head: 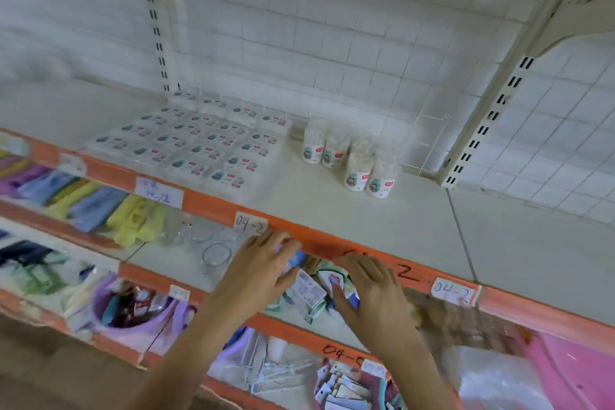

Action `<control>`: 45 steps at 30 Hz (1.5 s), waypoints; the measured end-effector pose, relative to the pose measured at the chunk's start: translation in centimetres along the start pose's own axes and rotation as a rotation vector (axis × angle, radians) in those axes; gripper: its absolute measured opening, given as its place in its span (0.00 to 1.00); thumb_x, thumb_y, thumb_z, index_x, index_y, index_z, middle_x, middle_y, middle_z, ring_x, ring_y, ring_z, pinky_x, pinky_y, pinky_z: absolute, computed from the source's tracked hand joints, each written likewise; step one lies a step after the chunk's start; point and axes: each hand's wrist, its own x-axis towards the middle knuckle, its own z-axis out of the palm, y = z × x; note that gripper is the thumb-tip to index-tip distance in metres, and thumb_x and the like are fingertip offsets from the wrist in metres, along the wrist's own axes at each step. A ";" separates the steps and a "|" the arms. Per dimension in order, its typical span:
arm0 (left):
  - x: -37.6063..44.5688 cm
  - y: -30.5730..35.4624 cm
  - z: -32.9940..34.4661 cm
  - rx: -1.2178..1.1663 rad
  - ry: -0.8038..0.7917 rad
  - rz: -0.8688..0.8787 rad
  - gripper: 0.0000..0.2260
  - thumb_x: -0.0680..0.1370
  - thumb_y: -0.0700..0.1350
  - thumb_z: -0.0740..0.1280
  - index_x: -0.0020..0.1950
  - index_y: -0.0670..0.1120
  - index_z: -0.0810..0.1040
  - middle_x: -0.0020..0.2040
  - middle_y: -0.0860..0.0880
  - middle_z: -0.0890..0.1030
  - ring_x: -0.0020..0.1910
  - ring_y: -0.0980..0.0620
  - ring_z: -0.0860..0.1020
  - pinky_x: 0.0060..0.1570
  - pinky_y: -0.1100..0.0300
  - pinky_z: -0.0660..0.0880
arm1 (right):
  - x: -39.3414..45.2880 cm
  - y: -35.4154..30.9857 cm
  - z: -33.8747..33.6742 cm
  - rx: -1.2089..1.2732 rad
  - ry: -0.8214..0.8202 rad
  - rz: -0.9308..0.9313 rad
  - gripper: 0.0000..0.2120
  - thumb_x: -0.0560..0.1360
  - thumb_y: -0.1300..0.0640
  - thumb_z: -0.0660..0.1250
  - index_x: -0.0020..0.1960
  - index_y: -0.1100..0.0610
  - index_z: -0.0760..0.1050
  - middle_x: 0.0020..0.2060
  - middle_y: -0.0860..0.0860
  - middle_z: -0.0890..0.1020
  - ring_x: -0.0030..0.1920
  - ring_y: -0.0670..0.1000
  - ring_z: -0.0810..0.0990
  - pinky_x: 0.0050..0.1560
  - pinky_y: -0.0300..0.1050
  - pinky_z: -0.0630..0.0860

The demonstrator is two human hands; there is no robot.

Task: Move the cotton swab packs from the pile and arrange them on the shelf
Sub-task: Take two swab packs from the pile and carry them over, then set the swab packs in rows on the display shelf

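Cotton swab packs (196,140): flat clear boxes, rowed on the top shelf (332,210) beside five swab-filled round tubs (349,160). Lower shelf: small cartons (307,293) heaped under left hand (263,263) and right hand (369,289), fingers spread, gripping nothing.

Shelf (332,206): matt off-white painted metal, smooth; front edge strip (213,206) orange, with paper labels (250,222).
Flat swab packs (196,140): clear glossy plastic.
Swab tubs (352,163): clear plastic, printed paper bands.
Back wall (332,27): white wire grid.
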 end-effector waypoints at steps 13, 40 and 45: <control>-24.9 -1.9 -9.3 0.090 -0.162 -0.821 0.21 0.70 0.57 0.57 0.55 0.48 0.79 0.50 0.48 0.80 0.50 0.49 0.79 0.44 0.59 0.75 | -4.3 -14.5 7.8 0.311 -0.514 -0.310 0.21 0.72 0.46 0.58 0.61 0.53 0.73 0.58 0.49 0.76 0.59 0.52 0.73 0.58 0.45 0.69; -44.4 -33.9 -27.8 0.236 0.055 -1.186 0.20 0.75 0.56 0.60 0.64 0.51 0.71 0.56 0.53 0.77 0.54 0.50 0.76 0.49 0.57 0.70 | 14.4 -57.5 24.4 0.395 -0.560 -0.737 0.22 0.76 0.48 0.62 0.68 0.51 0.65 0.61 0.47 0.73 0.61 0.48 0.69 0.58 0.40 0.66; -42.9 -43.2 -26.6 0.207 -0.052 -1.083 0.24 0.73 0.60 0.54 0.66 0.53 0.70 0.59 0.54 0.76 0.59 0.51 0.74 0.55 0.57 0.70 | 21.1 -60.2 28.6 0.336 -0.541 -0.686 0.24 0.76 0.46 0.59 0.70 0.50 0.61 0.69 0.45 0.65 0.69 0.46 0.62 0.66 0.38 0.59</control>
